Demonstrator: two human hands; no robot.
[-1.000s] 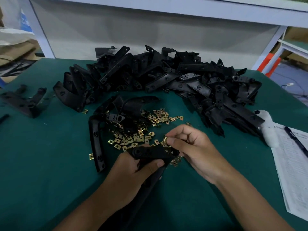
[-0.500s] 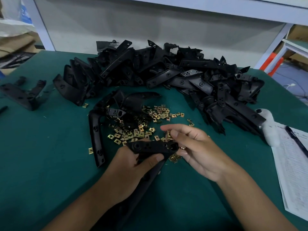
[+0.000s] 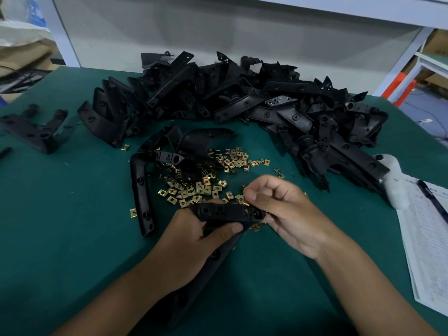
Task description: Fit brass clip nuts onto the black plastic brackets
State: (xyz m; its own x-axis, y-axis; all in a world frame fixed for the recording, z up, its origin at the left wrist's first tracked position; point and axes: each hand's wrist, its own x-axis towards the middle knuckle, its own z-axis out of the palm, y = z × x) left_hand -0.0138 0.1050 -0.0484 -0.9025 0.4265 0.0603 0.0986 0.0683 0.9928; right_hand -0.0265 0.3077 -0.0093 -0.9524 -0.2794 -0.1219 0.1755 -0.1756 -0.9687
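Left hand (image 3: pixel 191 241) grips a bracket (image 3: pixel 225 213); right hand (image 3: pixel 286 209) seemingly pinches a clip nut (image 3: pixel 246 202).

The printed sheet (image 3: pixel 426 241) at the table's right edge carries rows of text too small to read.

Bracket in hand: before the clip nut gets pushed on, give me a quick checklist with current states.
1. Left hand grip on the held bracket: ok, fingers and thumb wrapped round it.
2. Right hand pinching a brass clip nut: ok, brass shows at the fingertips.
3. Nut at the bracket's right end: ok.
4. Nut's open side facing the edge: cannot tell, fingers hide it.
5. Nut already seated: cannot tell.
6. Spare loose nuts near the hands: ok.
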